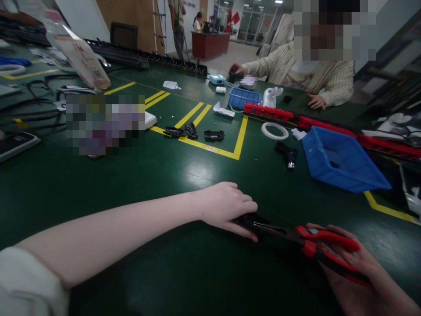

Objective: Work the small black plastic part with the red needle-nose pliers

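My right hand (358,263) is closed round the red and black handles of a pair of long-nose pliers (324,250). Their dark jaws point left and reach a black part (251,221) in my left hand (228,206). The fingers of that hand are wrapped over the part, so most of it is hidden. Whether the jaws grip it or only touch it, I cannot tell. Beyond my hands, several small black plastic pieces (214,135) lie beside yellow tape lines. A black fitting with a silver end (287,154) rests farther right.
A blue bin (345,160) stands at the right, with a roll of white tape (275,131) near it. Behind are red strips (268,111) and a smaller blue basket (243,97). A bottle (82,59) and cables are at the left. Another person (296,74) sits across the green table (131,272).
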Available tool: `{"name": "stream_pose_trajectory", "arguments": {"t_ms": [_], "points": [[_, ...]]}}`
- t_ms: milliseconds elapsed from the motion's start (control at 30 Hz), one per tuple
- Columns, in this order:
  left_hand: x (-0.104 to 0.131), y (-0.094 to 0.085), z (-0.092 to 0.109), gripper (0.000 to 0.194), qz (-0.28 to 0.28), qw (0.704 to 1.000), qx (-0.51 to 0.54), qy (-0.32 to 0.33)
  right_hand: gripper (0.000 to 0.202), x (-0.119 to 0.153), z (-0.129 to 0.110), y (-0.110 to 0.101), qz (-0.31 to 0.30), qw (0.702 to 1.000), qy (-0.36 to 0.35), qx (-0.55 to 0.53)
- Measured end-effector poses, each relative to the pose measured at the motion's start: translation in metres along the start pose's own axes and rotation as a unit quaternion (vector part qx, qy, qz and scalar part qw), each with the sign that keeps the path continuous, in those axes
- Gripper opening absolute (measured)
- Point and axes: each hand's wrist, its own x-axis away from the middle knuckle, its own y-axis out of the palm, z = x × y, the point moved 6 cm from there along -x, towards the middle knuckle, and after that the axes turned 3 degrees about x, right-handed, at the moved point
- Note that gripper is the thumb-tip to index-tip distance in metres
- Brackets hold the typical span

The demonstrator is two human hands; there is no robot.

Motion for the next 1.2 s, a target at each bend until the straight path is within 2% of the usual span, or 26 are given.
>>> {"name": "stream_pose_trajectory", "arguments": {"t_ms": [167, 367, 467, 667, 733, 900, 1000, 1100, 1200], "points": [[0.000, -0.001, 0.000, 0.042, 0.003, 1.000, 0.003, -0.002, 0.024, 0.005, -0.008, 0.004, 0.014, 1.000, 0.008, 0.007], [0.001, -0.001, -0.001, 0.041, 0.010, 1.000, 0.010, -0.001, 0.017, 0.007, -0.005, 0.004, 0.049, 0.997, 0.047, -0.036], [0.001, -0.001, -0.001, 0.040, 0.012, 1.000, 0.007, 0.000, 0.018, 0.005, -0.003, 0.001, 0.042, 0.997, 0.054, -0.038], [0.001, -0.001, 0.000, 0.040, 0.007, 1.000, 0.003, 0.004, 0.029, -0.018, 0.013, -0.024, -0.005, 0.998, 0.062, -0.019], [0.001, -0.001, 0.000, 0.039, 0.008, 1.000, 0.004, 0.005, 0.033, -0.023, 0.016, -0.030, -0.003, 0.998, 0.054, -0.024], [0.001, -0.001, 0.000, 0.040, 0.017, 1.000, -0.007, 0.007, 0.040, -0.018, 0.015, -0.024, 0.006, 0.998, 0.059, -0.015], [0.001, -0.001, 0.001, 0.038, 0.017, 1.000, -0.007, 0.009, 0.042, -0.012, 0.011, -0.019, 0.045, 0.997, 0.056, 0.000], [0.001, -0.001, 0.000, 0.038, 0.017, 1.000, -0.004, 0.008, 0.046, -0.008, 0.011, -0.018, 0.096, 0.992, 0.082, -0.014], [0.001, -0.001, 0.000, 0.040, 0.017, 1.000, -0.001, 0.008, 0.049, -0.006, 0.010, -0.018, 0.107, 0.990, 0.093, -0.025]]}}
